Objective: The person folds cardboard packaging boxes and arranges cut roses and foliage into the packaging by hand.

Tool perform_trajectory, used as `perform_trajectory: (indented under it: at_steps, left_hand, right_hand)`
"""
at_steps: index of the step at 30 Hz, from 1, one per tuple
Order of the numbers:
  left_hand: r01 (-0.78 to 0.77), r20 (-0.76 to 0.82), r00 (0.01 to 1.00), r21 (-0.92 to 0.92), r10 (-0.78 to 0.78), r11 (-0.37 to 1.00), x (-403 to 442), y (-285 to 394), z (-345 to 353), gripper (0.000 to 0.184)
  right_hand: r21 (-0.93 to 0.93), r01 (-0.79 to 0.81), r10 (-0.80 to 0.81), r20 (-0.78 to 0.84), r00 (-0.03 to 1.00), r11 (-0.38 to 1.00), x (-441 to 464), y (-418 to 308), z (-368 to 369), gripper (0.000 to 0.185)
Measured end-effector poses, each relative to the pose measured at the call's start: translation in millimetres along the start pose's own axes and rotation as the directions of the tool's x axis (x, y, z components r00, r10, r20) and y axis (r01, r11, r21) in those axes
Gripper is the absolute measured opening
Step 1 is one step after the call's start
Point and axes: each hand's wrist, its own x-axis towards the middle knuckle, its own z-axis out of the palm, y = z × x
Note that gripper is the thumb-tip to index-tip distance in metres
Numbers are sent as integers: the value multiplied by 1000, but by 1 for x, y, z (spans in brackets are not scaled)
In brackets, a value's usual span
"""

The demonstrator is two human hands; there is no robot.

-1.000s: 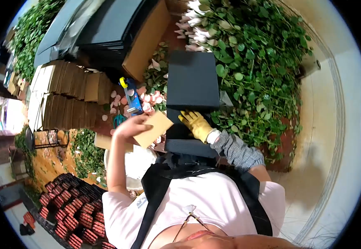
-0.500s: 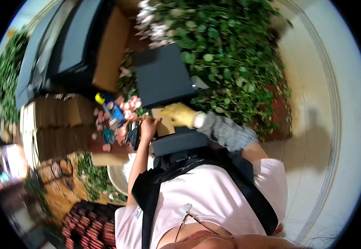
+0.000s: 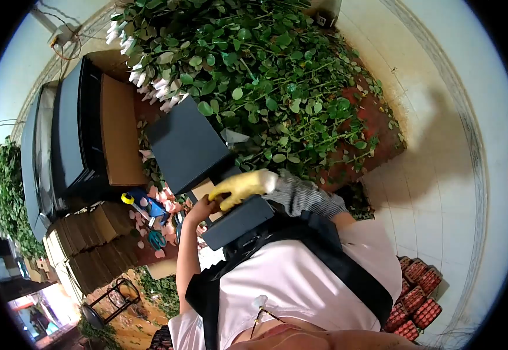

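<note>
My bare left hand (image 3: 201, 211) pinches the left edge of a small tan cardboard piece (image 3: 204, 189), which lies between a dark box (image 3: 188, 144) and a dark ridged box edge (image 3: 239, 223) nearer my body. My right hand (image 3: 242, 188), in a yellow glove with a grey knitted sleeve, reaches over the cardboard from the right. Its fingers are apart and curved downward, close to my left fingertips, and part of the cardboard is hidden beneath them.
Leafy stems with pale wrapped heads (image 3: 265, 76) cover the far side. Stacked brown cardboard (image 3: 90, 242), large dark sheets (image 3: 73, 134), a blue and yellow tape dispenser (image 3: 156, 208), teal scissors (image 3: 157, 240) and pink petals are on the left. Red-patterned bundles (image 3: 426, 280) lie at lower right.
The view has turned. The cardboard piece, earlier raised in my left hand, now lies low between the dark box parts. My gloved hand has moved over it, and both hands are close together.
</note>
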Motion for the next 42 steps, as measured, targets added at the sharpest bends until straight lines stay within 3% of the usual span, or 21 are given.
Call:
perform_trajectory:
  at_steps: [2, 4, 6, 7, 8, 9, 10, 12, 13, 14, 15, 16, 18, 21, 22, 27, 29, 30, 34, 38, 42]
  left_hand:
    - [8, -24, 1000, -105, -10, 994, -19, 29, 2, 37]
    - [21, -46, 999, -117, -26, 993, -15, 18, 7, 36]
    - [36, -78, 996, -74, -42, 997, -24, 38, 10, 35]
    - [24, -86, 996, -84, -31, 996, -24, 42, 12, 35]
    - [20, -94, 995, -91, -28, 996, -28, 44, 12, 35]
    - [9, -100, 995, -109, -20, 994, -28, 39, 13, 35]
    - [-5, -108, 994, -126, -9, 992, -25, 30, 15, 35]
    - [-33, -159, 987, -8, 32, 999, -28, 27, 17, 35]
    - [-20, -157, 987, 3, 21, 1000, -35, 41, 16, 36]
    - [-11, -150, 989, 16, 13, 1000, -37, 50, 15, 36]
    - [26, -145, 989, -10, -27, 1000, -34, 45, 16, 37]
    - [32, -143, 989, 8, -31, 999, -33, 44, 16, 36]
    - [38, -136, 990, -36, -43, 999, -31, 39, 17, 36]
    - [29, -138, 990, -10, -30, 1000, -36, 46, 15, 35]
    - [10, -158, 987, -61, -19, 998, -36, 46, 17, 35]
    - [29, -133, 990, -51, -35, 998, -36, 52, 15, 34]
    - [1, -145, 989, -76, -12, 997, -37, 49, 16, 34]
    - [10, -147, 989, -61, -19, 998, -36, 47, 16, 36]
    - [1, -148, 989, 1, -1, 1000, -35, 50, 15, 38]
    - [-20, -98, 995, -60, 14, 998, -30, 42, 10, 38]
    - [7, -8, 1000, -169, -9, 986, -38, 60, -1, 44]
  right_hand:
    - [98, 171, -182, 122, 976, 980, -15, 21, 11, 64]
    - [-498, 55, -51, 21, 998, 866, -15, 51, 42, 57]
    - [-744, -257, 244, -129, 961, 617, -15, 18, 54, 50]
    - [-760, -204, 137, -151, 979, 617, -19, 20, 56, 44]
    - [-679, 31, -144, -111, 983, 734, -27, 34, 47, 48]
    - [-391, 198, -233, -44, 972, 899, -36, 30, 31, 49]
    - [-49, 331, -332, -7, 943, 942, -45, 18, 11, 50]
    - [58, 405, -396, -117, 911, 913, -60, -4, -41, 41]
    - [22, 365, -342, -302, 890, 931, -62, -5, -67, 45]
    - [-6, 317, -280, -483, 830, 948, -63, -4, -94, 49]
    - [-471, -4, -314, -595, 739, 882, -54, 10, -126, 58]
    - [-733, -390, -407, -651, 641, 557, -42, 37, -157, 68]
    - [-668, -738, -541, -659, 522, 100, -14, 105, -207, 81]
    - [-754, -628, -217, -657, 722, 193, -2, 105, -247, 56]
    - [-730, -608, -384, -682, 622, 312, -3, 91, -245, 47]
    - [-620, -726, -576, -722, 382, 296, -79, 33, -230, 25]
    - [-637, -694, -754, -623, 208, 335, -126, 54, -240, 19]
    - [-595, -745, -684, -679, 266, 301, -153, 63, -241, 25]
    - [-461, -787, -674, -735, 80, 409, -229, 42, -196, 37]
    - [-513, -760, -779, -626, 14, 399, -259, 30, -158, 40]
    - [-447, -736, -709, -702, -64, 508, -255, 17, -112, 41]
